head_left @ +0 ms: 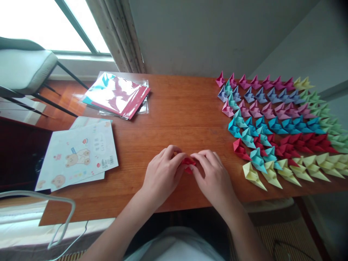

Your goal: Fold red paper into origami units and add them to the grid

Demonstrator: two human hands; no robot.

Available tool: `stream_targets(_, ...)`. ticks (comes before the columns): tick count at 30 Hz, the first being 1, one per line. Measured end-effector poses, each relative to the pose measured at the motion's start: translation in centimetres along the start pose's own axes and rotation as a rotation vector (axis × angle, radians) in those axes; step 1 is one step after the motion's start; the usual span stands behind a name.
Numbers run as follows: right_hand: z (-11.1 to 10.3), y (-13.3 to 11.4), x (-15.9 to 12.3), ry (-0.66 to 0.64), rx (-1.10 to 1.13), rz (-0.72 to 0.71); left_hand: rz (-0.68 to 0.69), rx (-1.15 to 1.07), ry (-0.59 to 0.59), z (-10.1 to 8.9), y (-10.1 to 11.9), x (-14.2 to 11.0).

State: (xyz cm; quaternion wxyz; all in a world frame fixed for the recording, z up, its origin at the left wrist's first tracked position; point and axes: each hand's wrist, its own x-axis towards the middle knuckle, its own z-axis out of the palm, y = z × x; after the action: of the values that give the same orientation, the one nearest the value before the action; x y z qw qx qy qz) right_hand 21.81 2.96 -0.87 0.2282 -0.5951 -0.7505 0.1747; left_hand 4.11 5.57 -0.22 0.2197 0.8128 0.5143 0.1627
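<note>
A broad stretch of bare wooden table (187, 108) was left open between the 2 hands and the far wall, and it could be crossed freely. The right side was blocked by rows of folded paper pieces (280, 127), packed closely from the far edge to the near edge. On the left, passage was narrowed by a plastic packet of coloured paper (116, 95) and printed sheets (78, 154) overhanging the table edge.
</note>
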Motion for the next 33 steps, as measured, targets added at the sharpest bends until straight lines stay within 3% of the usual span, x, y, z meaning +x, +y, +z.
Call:
stream_targets(7, -0.7, -0.3, 0.0, -0.027, 0.32, 0.046, -0.016, -0.269, 0.002, -0.6, -0.3, -0.5)
stream_targets(16, -0.4, -0.2, -0.1, 0.018, 0.876, 0.29, -0.351, -1.16, -0.003, -0.3, 1.3, -0.5)
stream_targets(20, -0.5, -0.2, 0.1, 0.014, 0.86, 0.276, -0.365, -1.169, -0.001, -0.1, 1.8, -0.4)
stream_targets(25, -0.7, 0.2, 0.2, -0.016, 0.81, 0.247, -0.32, -1.051, -0.11, -0.6, 1.4, -0.3)
stream_targets(30, -1.1, 0.2, 0.3, -0.066, 0.818, 0.247, -0.345, -1.195, -0.241, -1.3, 0.9, 0.3)
stream_targets(33, -1.0, 0.1, 0.3, -0.085, 0.914, 0.281, -0.366, -1.251, -0.241, -1.4, 0.8, 0.5)
